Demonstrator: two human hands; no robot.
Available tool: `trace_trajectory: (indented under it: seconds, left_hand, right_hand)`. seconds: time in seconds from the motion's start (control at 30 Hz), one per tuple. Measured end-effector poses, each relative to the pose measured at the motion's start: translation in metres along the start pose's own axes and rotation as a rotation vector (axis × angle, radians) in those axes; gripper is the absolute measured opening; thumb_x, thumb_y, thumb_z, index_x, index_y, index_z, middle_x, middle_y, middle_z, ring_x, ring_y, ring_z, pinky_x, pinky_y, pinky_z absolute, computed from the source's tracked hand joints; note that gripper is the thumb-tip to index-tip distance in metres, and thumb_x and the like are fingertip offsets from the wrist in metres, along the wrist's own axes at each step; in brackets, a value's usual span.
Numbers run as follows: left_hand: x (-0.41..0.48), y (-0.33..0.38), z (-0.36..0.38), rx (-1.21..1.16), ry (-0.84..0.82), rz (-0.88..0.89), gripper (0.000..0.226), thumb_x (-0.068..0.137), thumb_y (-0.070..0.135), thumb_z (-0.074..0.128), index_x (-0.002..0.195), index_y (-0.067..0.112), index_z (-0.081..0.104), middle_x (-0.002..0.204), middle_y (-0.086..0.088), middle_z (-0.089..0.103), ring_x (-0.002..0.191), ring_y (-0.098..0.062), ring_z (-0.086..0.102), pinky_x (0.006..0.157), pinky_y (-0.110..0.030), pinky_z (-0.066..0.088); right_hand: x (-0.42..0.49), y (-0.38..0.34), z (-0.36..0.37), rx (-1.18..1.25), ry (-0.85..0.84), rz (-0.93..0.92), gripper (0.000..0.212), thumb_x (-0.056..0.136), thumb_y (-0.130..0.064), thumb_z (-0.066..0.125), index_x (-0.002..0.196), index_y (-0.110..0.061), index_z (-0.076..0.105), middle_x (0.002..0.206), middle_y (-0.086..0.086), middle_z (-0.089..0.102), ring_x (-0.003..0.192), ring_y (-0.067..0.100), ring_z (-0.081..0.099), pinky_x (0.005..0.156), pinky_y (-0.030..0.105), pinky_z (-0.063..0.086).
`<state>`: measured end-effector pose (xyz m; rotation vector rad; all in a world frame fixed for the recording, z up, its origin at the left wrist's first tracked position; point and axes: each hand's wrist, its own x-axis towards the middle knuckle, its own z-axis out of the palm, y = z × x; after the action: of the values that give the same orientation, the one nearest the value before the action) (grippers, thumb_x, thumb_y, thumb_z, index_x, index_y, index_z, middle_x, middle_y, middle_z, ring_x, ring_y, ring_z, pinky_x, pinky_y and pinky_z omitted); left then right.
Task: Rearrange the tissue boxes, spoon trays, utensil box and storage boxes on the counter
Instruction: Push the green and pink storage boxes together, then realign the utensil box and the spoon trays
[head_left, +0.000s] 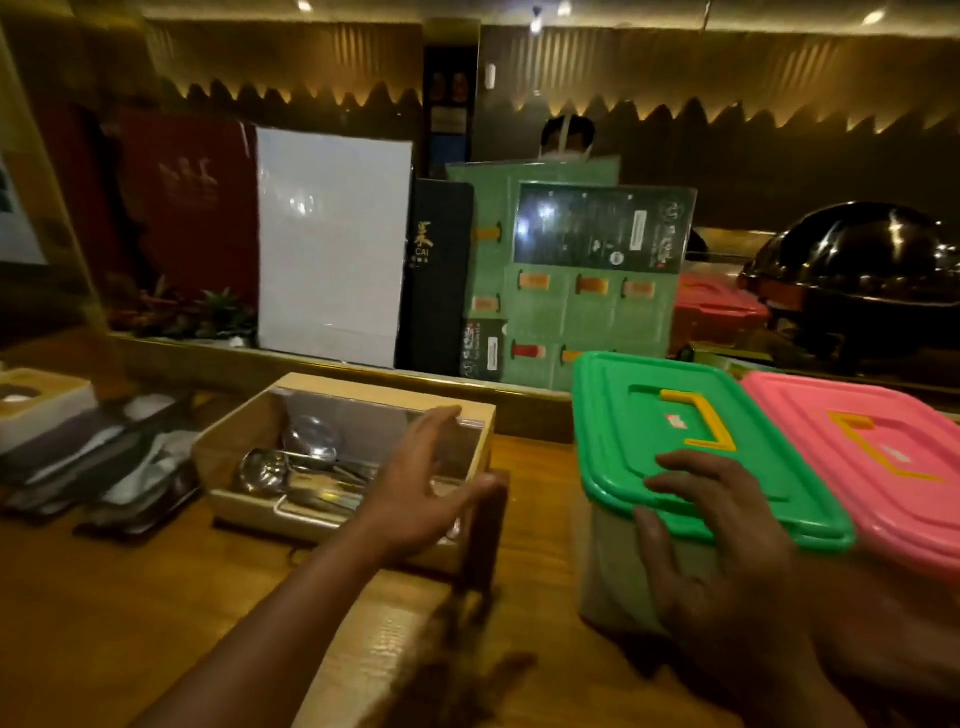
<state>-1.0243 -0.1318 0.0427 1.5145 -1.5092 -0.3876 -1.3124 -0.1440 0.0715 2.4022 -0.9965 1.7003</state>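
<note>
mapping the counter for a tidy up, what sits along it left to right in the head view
white tissue box → dark spoon trays → beige utensil box holding metal ladles → green-lidded storage box → pink-lidded storage box

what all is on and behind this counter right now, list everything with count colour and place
utensil box: 1, beige with clear lid, centre of counter, metal ladles inside
storage box: 1, green lid with yellow handle, right of the utensil box
storage box: 1, pink lid with yellow handle, beside the green one on its right
tissue box: 1, white and beige, far left
spoon trays: dark, blurred, count unclear, left of the utensil box
menus and boards: several, white, black, green, red, propped behind the counter
dome lid: 1, black, far right behind
counter: 1, wooden
left hand: open, over the utensil box's right end
right hand: fingers spread on the green lid's front edge
</note>
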Motion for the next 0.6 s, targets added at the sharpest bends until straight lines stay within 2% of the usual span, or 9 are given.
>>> trace_trajectory:
  seconds: [0.13, 0.2, 0.27, 0.3, 0.37, 0.43, 0.53, 0.6]
  left_hand:
    - [0.009, -0.065, -0.073, 0.027, 0.113, -0.02, 0.074, 0.079, 0.057, 0.073, 0.143, 0.049, 0.038, 0.152, 0.006, 0.041, 0.135, -0.017, 0.044, 0.099, -0.043, 0.051]
    - [0.017, -0.096, -0.114, 0.092, 0.169, -0.028, 0.072, 0.077, 0.056, 0.073, 0.141, 0.041, 0.043, 0.146, 0.001, 0.047, 0.129, -0.02, 0.049, 0.096, -0.045, 0.052]
    - [0.027, -0.127, -0.148, 0.181, 0.215, -0.062, 0.072, 0.076, 0.056, 0.074, 0.139, 0.034, 0.047, 0.141, -0.002, 0.052, 0.125, -0.024, 0.053, 0.094, -0.047, 0.052]
    - [0.032, -0.142, -0.162, 0.222, 0.216, -0.107, 0.074, 0.075, 0.057, 0.075, 0.14, 0.031, 0.048, 0.141, -0.004, 0.052, 0.124, -0.025, 0.053, 0.094, -0.048, 0.052]
    - [0.041, -0.166, -0.181, 0.266, 0.183, -0.197, 0.082, 0.07, 0.065, 0.073, 0.14, 0.029, 0.049, 0.143, -0.007, 0.051, 0.127, -0.028, 0.051, 0.095, -0.05, 0.051]
    - [0.046, -0.183, -0.193, 0.276, 0.13, -0.233, 0.086, 0.067, 0.069, 0.073, 0.14, 0.031, 0.049, 0.146, -0.007, 0.049, 0.131, -0.03, 0.048, 0.097, -0.053, 0.049]
    - [0.054, -0.199, -0.205, 0.257, 0.083, -0.229, 0.087, 0.064, 0.071, 0.075, 0.139, 0.032, 0.051, 0.147, -0.007, 0.05, 0.131, -0.031, 0.049, 0.097, -0.054, 0.049]
    - [0.055, -0.208, -0.208, 0.17, 0.05, -0.278, 0.09, 0.061, 0.07, 0.077, 0.139, 0.034, 0.05, 0.147, -0.009, 0.05, 0.131, -0.032, 0.049, 0.096, -0.055, 0.049]
  right_hand:
    - [-0.009, -0.036, 0.068, 0.038, -0.067, 0.016, 0.012, 0.085, -0.017, 0.07, 0.095, -0.01, 0.07, 0.102, 0.003, 0.063, 0.098, 0.02, 0.063, 0.084, 0.032, 0.051]
    - [-0.017, -0.04, 0.106, 0.038, -0.158, 0.155, 0.021, 0.087, -0.034, 0.067, 0.104, -0.02, 0.066, 0.104, -0.004, 0.062, 0.098, 0.013, 0.061, 0.08, 0.035, 0.053]
    - [-0.025, -0.04, 0.137, 0.021, -0.246, 0.362, 0.045, 0.085, -0.061, 0.063, 0.118, -0.031, 0.061, 0.113, -0.012, 0.06, 0.103, 0.005, 0.058, 0.082, 0.039, 0.057]
    - [-0.03, -0.039, 0.15, 0.004, -0.278, 0.465, 0.056, 0.082, -0.068, 0.061, 0.127, -0.036, 0.056, 0.12, -0.013, 0.058, 0.106, 0.004, 0.057, 0.086, 0.04, 0.057]
    - [-0.036, -0.046, 0.169, -0.019, -0.36, 0.614, 0.07, 0.081, -0.062, 0.067, 0.144, -0.042, 0.042, 0.135, -0.016, 0.05, 0.116, 0.005, 0.052, 0.096, 0.042, 0.055]
    - [-0.039, -0.057, 0.184, -0.021, -0.412, 0.659, 0.081, 0.084, -0.05, 0.073, 0.151, -0.047, 0.028, 0.141, -0.022, 0.039, 0.127, 0.007, 0.045, 0.104, 0.042, 0.049]
    - [-0.036, -0.067, 0.203, 0.0, -0.426, 0.687, 0.087, 0.085, -0.045, 0.075, 0.152, -0.053, 0.02, 0.152, -0.015, 0.04, 0.135, 0.013, 0.044, 0.106, 0.044, 0.049]
    - [-0.032, -0.074, 0.212, -0.011, -0.411, 0.729, 0.086, 0.085, -0.044, 0.075, 0.151, -0.052, 0.021, 0.154, -0.01, 0.04, 0.136, 0.015, 0.044, 0.106, 0.043, 0.049]
